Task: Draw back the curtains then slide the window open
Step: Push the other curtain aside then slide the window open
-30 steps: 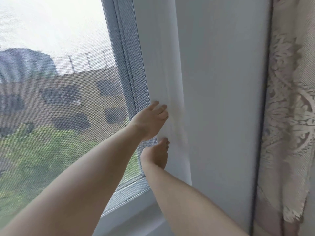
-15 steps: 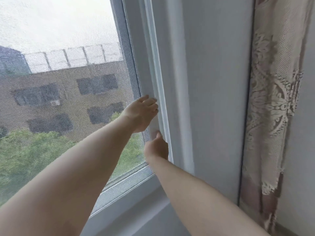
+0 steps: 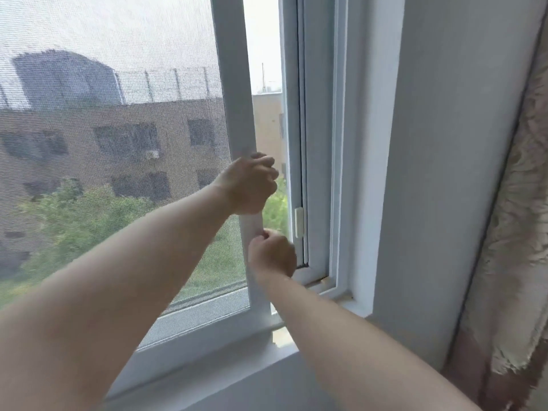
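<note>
The sliding window sash point(image 3: 237, 84), a white frame with a mesh screen, stands a hand's width left of the fixed jamb point(image 3: 317, 114), leaving an open gap with bare sky and trees. My left hand point(image 3: 249, 185) is closed around the sash's right stile at mid height. My right hand point(image 3: 272, 253) grips the same stile just below it. The patterned beige curtain point(image 3: 516, 232) hangs bunched at the far right, clear of the glass.
A white sill point(image 3: 284, 345) runs under the sash. A small white latch piece point(image 3: 299, 222) sits on the jamb beside my hands. The grey wall reveal point(image 3: 430, 173) separates the window from the curtain. Buildings and trees lie outside.
The sash has slid left away from the jamb, opening a gap. Both hands went from flat against the frame edge to closed around the stile.
</note>
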Motion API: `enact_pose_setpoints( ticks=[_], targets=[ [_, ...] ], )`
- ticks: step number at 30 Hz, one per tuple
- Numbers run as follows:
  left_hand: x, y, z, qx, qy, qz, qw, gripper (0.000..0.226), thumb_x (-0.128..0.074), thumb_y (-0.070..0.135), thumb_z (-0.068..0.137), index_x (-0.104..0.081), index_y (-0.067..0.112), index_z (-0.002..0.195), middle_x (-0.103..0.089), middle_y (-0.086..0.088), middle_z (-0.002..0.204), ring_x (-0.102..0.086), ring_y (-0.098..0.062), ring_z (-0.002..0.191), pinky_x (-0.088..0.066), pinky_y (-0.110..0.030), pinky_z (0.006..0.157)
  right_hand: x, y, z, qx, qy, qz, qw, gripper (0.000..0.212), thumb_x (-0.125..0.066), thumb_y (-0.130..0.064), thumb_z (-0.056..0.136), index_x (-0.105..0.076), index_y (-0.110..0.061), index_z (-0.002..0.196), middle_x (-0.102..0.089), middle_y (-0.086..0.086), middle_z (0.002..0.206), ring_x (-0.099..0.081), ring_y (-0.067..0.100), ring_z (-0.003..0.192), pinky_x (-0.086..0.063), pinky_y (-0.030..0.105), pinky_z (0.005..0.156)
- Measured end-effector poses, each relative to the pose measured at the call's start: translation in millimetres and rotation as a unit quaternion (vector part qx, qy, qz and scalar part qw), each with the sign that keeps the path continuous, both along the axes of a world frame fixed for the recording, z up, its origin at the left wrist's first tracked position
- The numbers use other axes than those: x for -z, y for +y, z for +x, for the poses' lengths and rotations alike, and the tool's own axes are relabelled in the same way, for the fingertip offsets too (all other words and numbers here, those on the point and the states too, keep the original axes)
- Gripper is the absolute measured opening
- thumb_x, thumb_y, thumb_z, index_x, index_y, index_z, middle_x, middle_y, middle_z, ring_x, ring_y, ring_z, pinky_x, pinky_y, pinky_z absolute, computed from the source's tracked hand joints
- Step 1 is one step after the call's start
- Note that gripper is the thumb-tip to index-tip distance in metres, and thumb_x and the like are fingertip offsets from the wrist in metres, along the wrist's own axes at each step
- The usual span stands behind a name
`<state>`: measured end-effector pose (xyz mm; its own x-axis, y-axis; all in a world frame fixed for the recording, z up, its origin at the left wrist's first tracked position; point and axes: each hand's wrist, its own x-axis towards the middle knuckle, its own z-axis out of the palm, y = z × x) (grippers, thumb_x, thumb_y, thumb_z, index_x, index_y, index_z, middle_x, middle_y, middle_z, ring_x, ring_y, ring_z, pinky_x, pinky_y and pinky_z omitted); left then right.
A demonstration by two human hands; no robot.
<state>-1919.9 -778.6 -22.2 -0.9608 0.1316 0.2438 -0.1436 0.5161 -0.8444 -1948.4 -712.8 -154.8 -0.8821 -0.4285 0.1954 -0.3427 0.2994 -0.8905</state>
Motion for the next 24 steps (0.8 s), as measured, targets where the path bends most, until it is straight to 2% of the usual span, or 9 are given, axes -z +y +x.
enact_pose_setpoints(
  ticks=[2, 3, 5, 8, 12, 15, 17, 19, 24],
  targets=[
    [-0.8, -17.9, 30.2, 0.028, 0.008, 0.036, 0.999, 0.016, -0.06, 0.012, 0.079, -0.073, 0.017, 0.07, -0.068, 0.002, 0.077, -0.056, -0.02, 0.077, -0.05, -0.034, 0.08, 1.7, -7.2, 15.3, -0.04, -0.003, 0.004, 0.999, 0.032, -0.047, -0.021, 0.082, -0.076, -0.017, 0.095, -0.074, 0.009, 0.092, -0.065, 0.033, 0.084, -0.041, 0.029, 0.064],
    [0.6, -25.1, 43.9, 0.04, 0.011, 0.04, 0.998, 0.014, -0.063, 0.012, 0.078, -0.071, 0.016, 0.066, -0.068, 0.001, 0.073, -0.057, -0.021, 0.074, -0.05, -0.034, 0.077, 2.3, -8.8, 22.5, -0.06, -0.001, 0.007, 0.998, 0.031, -0.048, -0.02, 0.08, -0.076, -0.017, 0.093, -0.074, 0.009, 0.089, -0.064, 0.032, 0.08, -0.041, 0.029, 0.062],
    [5.7, -38.7, 73.4, 0.037, 0.017, 0.027, 0.999, 0.01, -0.064, 0.011, 0.079, -0.069, 0.013, 0.07, -0.069, -0.005, 0.079, -0.06, -0.026, 0.078, -0.051, -0.039, 0.082, 6.0, -14.3, 40.1, -0.097, 0.014, 0.008, 0.995, 0.03, -0.048, -0.021, 0.08, -0.076, -0.019, 0.09, -0.074, 0.008, 0.086, -0.061, 0.031, 0.076, -0.038, 0.029, 0.06],
    [5.9, -47.4, 104.8, 0.025, 0.019, 0.032, 0.999, 0.01, -0.061, 0.01, 0.08, -0.071, 0.01, 0.078, -0.072, -0.009, 0.096, -0.064, -0.03, 0.09, -0.049, -0.046, 0.092, 9.5, -20.4, 62.8, -0.133, 0.038, 0.005, 0.99, 0.031, -0.048, -0.023, 0.084, -0.076, -0.025, 0.096, -0.074, 0.007, 0.09, -0.063, 0.032, 0.082, -0.036, 0.029, 0.062],
    [10.1, -54.7, 150.7, -0.037, 0.004, 0.04, 0.999, 0.021, -0.048, 0.011, 0.083, -0.068, 0.014, 0.077, -0.07, -0.002, 0.081, -0.063, -0.027, 0.085, -0.039, -0.043, 0.105, 13.7, -32.2, 101.7, -0.184, 0.049, 0.006, 0.982, 0.031, -0.047, -0.025, 0.087, -0.075, -0.029, 0.101, -0.073, 0.007, 0.094, -0.063, 0.031, 0.086, -0.035, 0.029, 0.064],
    [14.3, -58.9, 179.4, -0.086, -0.014, 0.023, 0.996, 0.037, -0.036, 0.016, 0.088, -0.073, 0.017, 0.083, -0.073, 0.0, 0.086, -0.064, -0.025, 0.094, -0.026, -0.04, 0.116, 14.0, -40.0, 121.6, -0.21, 0.053, 0.004, 0.976, 0.033, -0.045, -0.025, 0.088, -0.075, -0.03, 0.103, -0.074, 0.005, 0.095, -0.062, 0.028, 0.084, -0.039, 0.03, 0.064],
    [14.4, -61.0, 198.0, -0.103, -0.02, 0.018, 0.994, 0.039, -0.036, 0.017, 0.089, -0.074, 0.019, 0.082, -0.073, 0.003, 0.087, -0.064, -0.023, 0.097, -0.025, -0.04, 0.116, 13.7, -43.8, 138.1, -0.231, 0.052, 0.001, 0.972, 0.035, -0.045, -0.026, 0.089, -0.074, -0.03, 0.107, -0.074, 0.005, 0.097, -0.063, 0.028, 0.085, -0.043, 0.03, 0.065],
    [12.8, -60.3, 211.0, -0.112, -0.024, 0.016, 0.993, 0.03, -0.045, 0.015, 0.087, -0.074, 0.018, 0.078, -0.073, 0.003, 0.085, -0.064, -0.023, 0.094, -0.027, -0.04, 0.115, 12.7, -46.4, 152.9, -0.249, 0.048, 0.0, 0.967, 0.036, -0.044, -0.026, 0.089, -0.073, -0.03, 0.111, -0.074, 0.005, 0.099, -0.064, 0.03, 0.089, -0.044, 0.031, 0.068],
    [10.3, -64.7, 250.2, -0.176, -0.041, 0.022, 0.983, 0.019, -0.055, 0.014, 0.082, -0.071, 0.023, 0.075, -0.07, 0.009, 0.08, -0.062, -0.019, 0.089, -0.029, -0.037, 0.113, 9.7, -53.8, 190.4, -0.307, 0.036, 0.01, 0.951, 0.038, -0.045, -0.019, 0.087, -0.069, -0.028, 0.115, -0.072, 0.007, 0.102, -0.062, 0.031, 0.091, -0.039, 0.03, 0.066]
  ],
)
